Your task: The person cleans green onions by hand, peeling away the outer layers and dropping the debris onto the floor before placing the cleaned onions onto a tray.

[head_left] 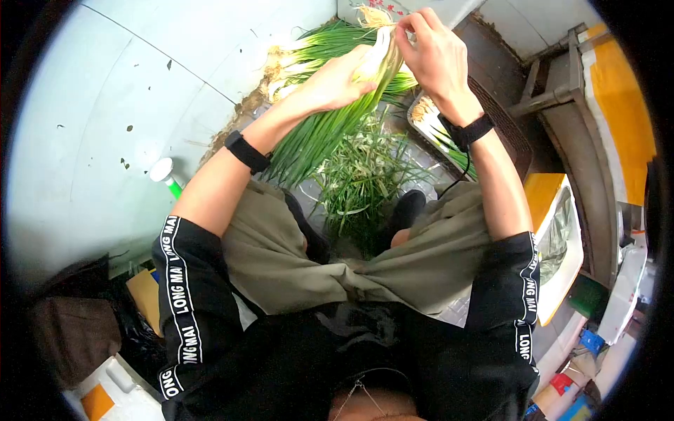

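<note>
My left hand point(342, 78) is wrapped around a bunch of spring onions point(382, 48), with their pale roots pointing up and away and the long green leaves hanging back toward my knees. At the white stems near the roots, the fingers of my right hand point(437, 62) are pinched together on a spring onion of that bunch. Exactly which layer they grip is too small to tell. More spring onions point(337, 36) lie in a pile behind my left hand, roots toward the wall. Between my feet is a heap of loose green leaves and scraps point(361, 165).
A white tray point(414, 121) with spring onions sits to the right, beside a brown plastic crate point(518, 137). A white-tiled wall point(105, 91) rises on the left. At the right are a wooden frame point(572, 77) and a white foam box point(567, 263).
</note>
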### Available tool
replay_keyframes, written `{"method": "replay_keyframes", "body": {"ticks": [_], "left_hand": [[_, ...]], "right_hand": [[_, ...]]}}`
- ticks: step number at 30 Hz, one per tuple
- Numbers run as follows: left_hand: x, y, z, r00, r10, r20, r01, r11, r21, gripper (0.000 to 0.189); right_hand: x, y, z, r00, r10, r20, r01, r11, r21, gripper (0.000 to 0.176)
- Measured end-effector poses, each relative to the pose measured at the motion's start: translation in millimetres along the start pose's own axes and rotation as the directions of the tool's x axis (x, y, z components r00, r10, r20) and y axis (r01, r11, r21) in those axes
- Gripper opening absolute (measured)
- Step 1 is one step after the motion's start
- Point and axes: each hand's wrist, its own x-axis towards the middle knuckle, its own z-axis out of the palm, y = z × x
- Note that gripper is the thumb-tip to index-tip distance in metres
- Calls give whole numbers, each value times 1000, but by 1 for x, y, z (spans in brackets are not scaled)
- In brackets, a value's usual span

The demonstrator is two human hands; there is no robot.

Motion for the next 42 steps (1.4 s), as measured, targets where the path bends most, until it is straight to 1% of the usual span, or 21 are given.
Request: {"method": "replay_keyframes", "body": {"ticks": [2,3,4,5,6,8,10,12,14,16,18,20,22,24,26,27,29,34,36,40,42], "left_hand": [[1,1,-3,1000,8,2,-8,1000,-12,66],[-1,4,-7,1000,4,20,-4,1000,15,66],[-3,4,-10,999,-1,36,-1,999,42,65],[-3,2,-12,999,33,30,-34,999,15,65],[-5,0,-13,999,31,17,-31,999,10,65],[-10,-1,-16,999,-29,18,27,995,101,64],[-12,0,-15,999,-27,19,25,994,110,64],[-16,4,-12,999,-22,29,18,993,119,64],[-19,8,-11,1000,19,17,-21,983,183,62],[-17,3,-9,1000,24,19,-27,983,180,61],[-15,1,-9,999,28,17,-30,984,177,61],[-13,0,-9,997,31,65,-40,990,133,60],[-13,-1,-6,997,13,71,-25,986,166,59],[-11,-5,0,997,-4,76,-11,980,199,59],[-11,-11,7,981,196,-13,-189,961,199,59],[-10,-12,8,981,194,-14,-188,962,199,59],[-10,-10,8,999,41,19,-44,975,216,58],[-12,-3,6,998,37,-41,-27,974,225,49],[-9,-3,7,998,47,-52,-35,977,210,46],[-4,-7,7,995,82,-65,-64,970,233,40],[-4,-9,7,994,83,-66,-64,968,243,38]], "right_hand": [[3,0,-3,990,-67,-120,68,998,2,16],[3,1,-3,990,-75,-116,75,997,-1,16],[3,2,-3,991,-79,-109,90,992,93,15],[3,4,-2,991,-88,-102,106,977,187,22],[1,4,-1,990,-101,-98,118,975,188,22],[-8,3,1,998,-55,5,53,973,224,35],[-10,3,4,996,-88,24,82,979,188,39],[-10,2,8,994,-106,12,102,977,187,33],[-11,0,10,994,-110,12,106,977,183,31],[-12,-1,12,993,-117,11,113,977,180,29],[-11,0,14,978,-206,32,202,975,94,19],[-10,3,19,979,-199,36,196,978,75,15],[-12,2,23,979,-197,42,195,979,53,12],[-13,1,25,977,-177,119,178,984,5,11],[-15,0,28,973,-177,146,183,983,-26,11],[-15,-1,29,970,-174,171,186,981,-59,12],[-13,-1,29,965,-197,173,213,974,-81,12],[-6,6,28,961,-245,128,260,959,-116,12],[-5,5,26,968,-225,109,241,956,-166,11],[-3,13,27,983,-172,65,181,968,-173,14],[-4,9,23,996,-68,65,74,993,-94,14]]}}
